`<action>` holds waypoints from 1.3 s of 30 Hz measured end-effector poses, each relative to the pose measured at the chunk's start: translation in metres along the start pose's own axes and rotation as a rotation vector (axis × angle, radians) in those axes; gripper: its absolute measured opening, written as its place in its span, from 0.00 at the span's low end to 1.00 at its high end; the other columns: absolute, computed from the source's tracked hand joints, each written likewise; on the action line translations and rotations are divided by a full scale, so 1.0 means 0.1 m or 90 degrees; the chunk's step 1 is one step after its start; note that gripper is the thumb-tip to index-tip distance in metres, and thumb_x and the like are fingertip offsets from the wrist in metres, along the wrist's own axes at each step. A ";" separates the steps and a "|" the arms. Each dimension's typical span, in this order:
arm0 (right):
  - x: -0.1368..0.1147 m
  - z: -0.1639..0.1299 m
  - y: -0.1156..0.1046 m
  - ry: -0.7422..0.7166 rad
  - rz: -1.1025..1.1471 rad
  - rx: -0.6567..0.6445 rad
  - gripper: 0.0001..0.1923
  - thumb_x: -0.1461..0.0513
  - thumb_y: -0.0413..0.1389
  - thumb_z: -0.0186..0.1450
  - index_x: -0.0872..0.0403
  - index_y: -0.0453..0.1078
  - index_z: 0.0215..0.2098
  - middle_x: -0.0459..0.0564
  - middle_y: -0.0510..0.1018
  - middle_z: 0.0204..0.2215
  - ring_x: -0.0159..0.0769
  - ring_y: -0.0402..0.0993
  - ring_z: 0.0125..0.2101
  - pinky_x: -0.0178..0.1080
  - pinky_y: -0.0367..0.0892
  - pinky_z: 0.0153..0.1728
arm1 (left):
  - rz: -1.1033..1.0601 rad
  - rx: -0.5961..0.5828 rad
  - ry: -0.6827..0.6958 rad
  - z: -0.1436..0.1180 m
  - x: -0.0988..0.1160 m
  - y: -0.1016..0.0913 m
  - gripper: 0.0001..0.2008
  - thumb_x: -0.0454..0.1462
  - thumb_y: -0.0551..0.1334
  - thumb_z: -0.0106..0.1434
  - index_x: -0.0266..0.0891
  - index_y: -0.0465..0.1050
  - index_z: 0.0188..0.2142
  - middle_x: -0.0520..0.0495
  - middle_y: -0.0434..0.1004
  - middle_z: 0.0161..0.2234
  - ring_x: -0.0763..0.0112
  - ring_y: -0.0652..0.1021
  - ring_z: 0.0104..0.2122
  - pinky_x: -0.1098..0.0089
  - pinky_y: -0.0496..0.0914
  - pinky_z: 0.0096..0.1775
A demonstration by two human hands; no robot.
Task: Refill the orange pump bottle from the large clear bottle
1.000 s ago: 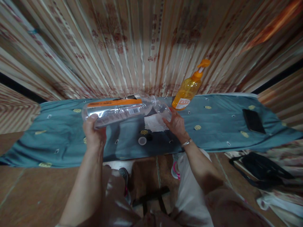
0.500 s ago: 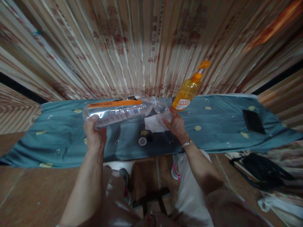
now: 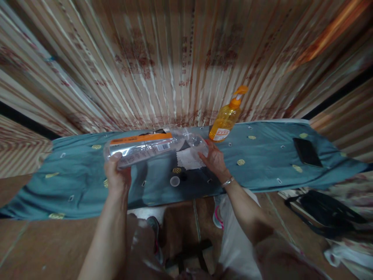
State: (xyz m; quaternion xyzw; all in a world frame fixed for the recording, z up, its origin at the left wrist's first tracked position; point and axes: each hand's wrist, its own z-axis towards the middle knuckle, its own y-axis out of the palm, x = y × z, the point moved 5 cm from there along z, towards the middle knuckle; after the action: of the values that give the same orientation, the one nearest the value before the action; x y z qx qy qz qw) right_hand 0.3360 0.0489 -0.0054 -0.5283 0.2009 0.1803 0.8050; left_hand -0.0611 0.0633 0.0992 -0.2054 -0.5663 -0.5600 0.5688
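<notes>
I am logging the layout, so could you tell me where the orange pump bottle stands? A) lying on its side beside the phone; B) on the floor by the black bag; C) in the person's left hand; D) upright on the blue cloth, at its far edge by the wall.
D: the orange pump bottle stands upright on the blue cloth, at its far edge, apart from both hands.

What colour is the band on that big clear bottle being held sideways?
Orange, along the upper side of the clear bottle, with a black patch beside it; the head view shows it.
</notes>
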 end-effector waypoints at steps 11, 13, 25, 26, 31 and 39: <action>-0.06 0.00 0.04 -0.002 0.006 0.010 0.32 0.54 0.72 0.79 0.52 0.78 0.79 0.71 0.93 0.68 0.67 0.93 0.68 0.67 0.91 0.72 | 0.032 0.028 -0.013 -0.02 0.08 0.03 0.33 0.50 0.78 0.50 0.52 0.89 0.57 0.52 0.86 0.40 0.53 0.88 0.45 0.59 0.81 0.50; -0.06 0.00 0.05 0.001 0.006 0.005 0.32 0.57 0.73 0.78 0.53 0.79 0.78 0.71 0.93 0.69 0.66 0.92 0.69 0.68 0.90 0.73 | 0.036 0.029 -0.014 -0.02 0.07 0.01 0.32 0.49 0.78 0.50 0.53 0.89 0.56 0.52 0.86 0.39 0.53 0.88 0.46 0.59 0.81 0.50; -0.07 -0.02 0.04 0.002 0.025 0.018 0.32 0.54 0.74 0.78 0.48 0.79 0.78 0.69 0.94 0.66 0.67 0.92 0.69 0.68 0.90 0.73 | 0.052 0.016 -0.005 -0.07 0.12 0.01 0.30 0.50 0.78 0.53 0.56 0.90 0.57 0.50 0.91 0.43 0.49 0.91 0.49 0.57 0.83 0.50; -0.07 -0.03 0.04 0.003 0.023 0.015 0.32 0.55 0.74 0.78 0.49 0.79 0.78 0.69 0.94 0.67 0.67 0.92 0.69 0.68 0.90 0.74 | 0.052 0.016 -0.003 -0.07 0.12 0.00 0.30 0.50 0.78 0.53 0.56 0.90 0.57 0.50 0.91 0.43 0.49 0.91 0.49 0.57 0.83 0.51; -0.08 -0.04 0.06 -0.003 -0.001 -0.002 0.33 0.57 0.74 0.79 0.50 0.78 0.80 0.69 0.92 0.70 0.67 0.92 0.70 0.69 0.89 0.76 | 0.039 0.010 0.002 -0.07 0.12 0.00 0.33 0.50 0.79 0.54 0.56 0.90 0.61 0.51 0.91 0.43 0.50 0.92 0.49 0.58 0.85 0.52; -0.07 -0.05 0.10 -0.009 -0.024 0.002 0.35 0.59 0.76 0.78 0.54 0.77 0.80 0.71 0.91 0.71 0.65 0.91 0.71 0.63 0.88 0.76 | -0.015 0.073 -0.035 -0.05 0.07 -0.08 0.31 0.47 0.79 0.48 0.48 0.90 0.54 0.52 0.88 0.40 0.58 0.89 0.44 0.65 0.82 0.49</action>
State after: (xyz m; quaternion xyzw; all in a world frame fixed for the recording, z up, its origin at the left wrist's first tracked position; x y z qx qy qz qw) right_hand 0.3245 0.0475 -0.0110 -0.5292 0.1859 0.1686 0.8105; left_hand -0.0683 0.0541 0.1009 -0.1812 -0.6154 -0.5273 0.5571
